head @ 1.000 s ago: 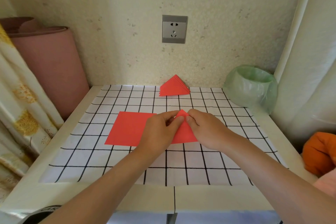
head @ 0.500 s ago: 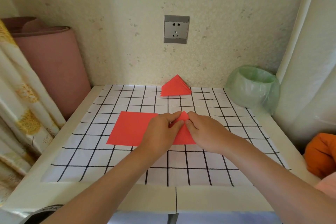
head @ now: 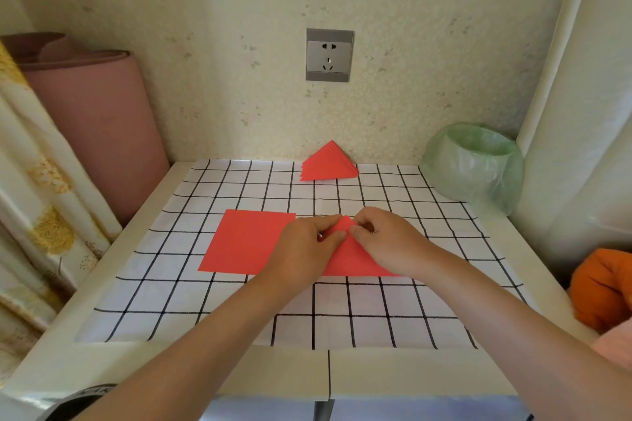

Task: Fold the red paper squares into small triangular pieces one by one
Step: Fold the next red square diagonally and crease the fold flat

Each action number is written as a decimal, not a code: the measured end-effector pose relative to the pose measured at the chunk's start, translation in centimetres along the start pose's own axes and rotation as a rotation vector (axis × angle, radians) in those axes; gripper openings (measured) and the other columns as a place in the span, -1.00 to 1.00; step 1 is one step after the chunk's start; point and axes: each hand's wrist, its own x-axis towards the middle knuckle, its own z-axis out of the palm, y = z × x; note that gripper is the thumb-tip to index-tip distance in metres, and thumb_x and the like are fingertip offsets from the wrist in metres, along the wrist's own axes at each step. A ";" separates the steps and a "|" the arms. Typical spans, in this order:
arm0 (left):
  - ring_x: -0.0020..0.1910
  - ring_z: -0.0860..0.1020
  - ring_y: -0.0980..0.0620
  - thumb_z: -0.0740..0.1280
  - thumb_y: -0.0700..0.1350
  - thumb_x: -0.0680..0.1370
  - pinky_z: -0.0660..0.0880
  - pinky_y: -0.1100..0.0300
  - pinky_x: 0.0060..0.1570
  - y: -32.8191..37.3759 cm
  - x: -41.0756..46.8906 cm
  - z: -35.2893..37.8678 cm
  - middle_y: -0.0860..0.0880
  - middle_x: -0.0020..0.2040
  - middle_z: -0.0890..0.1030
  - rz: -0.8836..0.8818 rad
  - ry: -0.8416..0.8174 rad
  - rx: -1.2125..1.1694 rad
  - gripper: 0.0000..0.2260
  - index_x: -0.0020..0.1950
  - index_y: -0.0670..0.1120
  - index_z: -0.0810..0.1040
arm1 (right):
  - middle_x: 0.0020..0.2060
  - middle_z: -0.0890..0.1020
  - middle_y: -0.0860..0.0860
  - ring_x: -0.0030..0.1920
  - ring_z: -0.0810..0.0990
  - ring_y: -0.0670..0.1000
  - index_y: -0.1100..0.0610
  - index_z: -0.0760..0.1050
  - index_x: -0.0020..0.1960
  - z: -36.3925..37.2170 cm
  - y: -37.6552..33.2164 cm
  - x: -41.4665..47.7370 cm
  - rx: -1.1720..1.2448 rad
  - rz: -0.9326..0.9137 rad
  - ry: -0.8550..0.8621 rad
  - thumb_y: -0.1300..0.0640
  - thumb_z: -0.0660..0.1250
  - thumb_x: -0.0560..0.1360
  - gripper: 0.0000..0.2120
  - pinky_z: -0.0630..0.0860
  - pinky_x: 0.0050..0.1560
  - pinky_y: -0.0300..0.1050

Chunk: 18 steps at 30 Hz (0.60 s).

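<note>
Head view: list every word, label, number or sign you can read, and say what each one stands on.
No text can be read in full.
"MAR": pale letters on the dark round object at the bottom left edge, cut off by the frame and blurred; uncertain.
Wall socket: slots only, no lettering visible.
Red paper square, stack of folded triangles, checked table cover: no print.

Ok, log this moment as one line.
step: folding sheet into triangle | left hand: pinching apex | right hand: pinching apex | flat squares: left of hands | done pile: by wall
</note>
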 end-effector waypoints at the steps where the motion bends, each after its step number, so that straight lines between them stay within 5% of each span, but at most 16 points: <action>1: -0.19 0.54 0.31 0.33 -0.10 0.60 0.47 0.38 -0.06 -0.2 0.1 0.1 0.29 -0.19 0.58 -0.018 -0.024 0.030 -0.76 0.26 0.02 0.60 | -0.19 0.59 -0.11 -0.15 0.55 -0.07 -0.05 0.50 -0.10 0.0 0.2 0.1 0.040 0.026 -0.027 -0.02 0.23 0.61 -0.85 0.41 -0.19 -0.13; 8: -0.16 0.57 0.16 0.30 -0.08 0.54 0.42 0.31 -0.26 -1.5 0.7 -0.1 0.08 -0.05 0.60 -0.295 -0.273 0.124 -0.60 0.38 0.07 0.44 | -0.09 0.69 0.03 -0.03 0.64 0.06 0.09 0.66 -0.14 0.9 1.1 0.8 0.234 0.234 -0.143 0.05 0.39 0.53 -0.85 0.55 0.03 -0.01; 14: 0.03 0.53 0.06 0.30 0.03 0.50 0.48 0.17 -0.03 -2.2 0.8 -0.3 0.06 0.14 0.56 -0.322 -0.289 0.363 -0.62 0.33 0.11 0.43 | -0.15 0.71 0.05 -0.11 0.66 0.07 0.11 0.67 -0.16 2.3 1.1 1.3 0.029 0.256 -0.107 0.03 0.32 0.51 -0.79 0.58 -0.06 0.00; 18: 0.06 0.51 0.03 0.30 0.06 0.49 0.50 0.11 0.01 -2.3 0.5 0.1 0.06 0.09 0.53 -0.222 -0.235 0.503 -0.68 0.24 0.06 0.45 | -0.35 0.61 0.01 -0.30 0.57 0.02 0.16 0.66 -0.11 3.1 0.9 1.3 -0.122 0.258 -0.071 0.04 0.26 0.48 -0.75 0.49 -0.25 -0.10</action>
